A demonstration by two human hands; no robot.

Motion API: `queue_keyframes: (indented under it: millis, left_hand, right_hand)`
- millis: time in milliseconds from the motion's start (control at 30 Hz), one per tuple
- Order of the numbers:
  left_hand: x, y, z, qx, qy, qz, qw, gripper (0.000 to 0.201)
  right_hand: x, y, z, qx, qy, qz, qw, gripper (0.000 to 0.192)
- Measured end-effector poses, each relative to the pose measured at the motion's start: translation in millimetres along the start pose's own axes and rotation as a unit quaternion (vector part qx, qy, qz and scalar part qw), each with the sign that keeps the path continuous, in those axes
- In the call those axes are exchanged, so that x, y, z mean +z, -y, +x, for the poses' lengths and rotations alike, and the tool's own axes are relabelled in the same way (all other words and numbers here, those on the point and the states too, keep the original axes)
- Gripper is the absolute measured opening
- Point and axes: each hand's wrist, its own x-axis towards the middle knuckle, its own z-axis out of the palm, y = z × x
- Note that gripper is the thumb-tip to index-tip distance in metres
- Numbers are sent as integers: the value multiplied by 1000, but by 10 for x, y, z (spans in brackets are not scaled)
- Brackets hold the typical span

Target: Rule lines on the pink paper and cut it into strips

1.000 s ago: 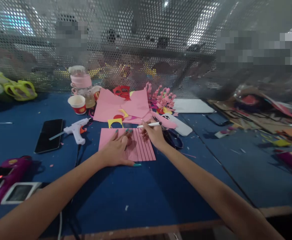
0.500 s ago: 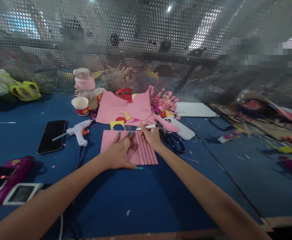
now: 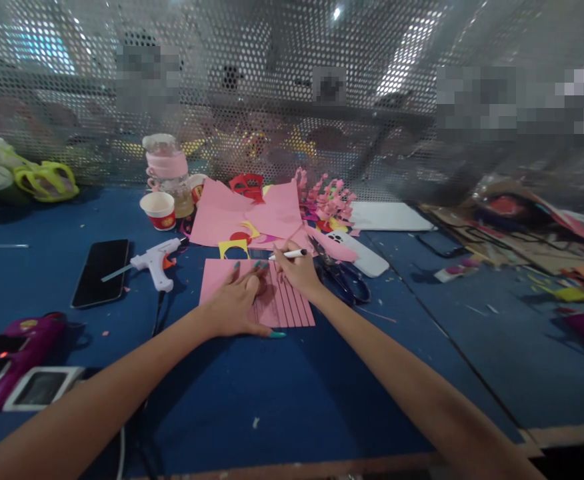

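Observation:
A pink sheet of paper (image 3: 293,308) with several dark parallel lines on its right part lies on the blue table. My left hand (image 3: 237,301) rests on it, fingers spread and thumb at the near edge. Under those fingers is what looks like a clear ruler (image 3: 259,255); its far end sticks out past the paper, the rest is mostly hidden. My right hand (image 3: 297,272) is closed around a white marker (image 3: 292,254) with a dark end, its tip by the paper's far edge. Scissors (image 3: 345,277) with dark blue handles lie just right of this hand.
Behind lie more pink paper (image 3: 272,217), a yellow cutout (image 3: 234,248) and curled pink strips (image 3: 335,203). To the left are a glue gun (image 3: 158,262), a black phone (image 3: 101,272), a paper cup (image 3: 159,212) and a bottle (image 3: 168,167). A white phone (image 3: 365,255) lies right.
My right hand has shifted slightly left, and the marker has turned a little in its grip. The left hand stays flat on the paper. The whole view has moved slightly.

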Motion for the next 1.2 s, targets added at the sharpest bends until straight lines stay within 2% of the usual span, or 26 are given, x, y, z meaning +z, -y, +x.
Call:
queue_keyframes:
  millis: [333, 667, 833, 1000, 1200]
  left_hand:
    - [24, 17, 3, 3, 0, 2, 1000, 92]
    - [11, 15, 13, -7, 11, -3, 1000, 93]
    - [3, 27, 7, -1, 15, -16, 1000, 104]
    - [-2, 25, 7, -2, 26, -10, 1000, 98]
    - [-13, 3, 26, -12, 31, 0, 999, 100]
  right_hand:
    - [-19, 24, -128, 1, 13, -14, 1000, 37]
    - [-96, 235, -443, 28, 30, -12, 999, 38]
    - [-157, 294, -611, 33, 32, -27, 999, 39]
    - [-212, 327, -781, 59, 51, -22, 997, 40]
    - [-253, 397, -961, 79, 80, -14, 994, 37]
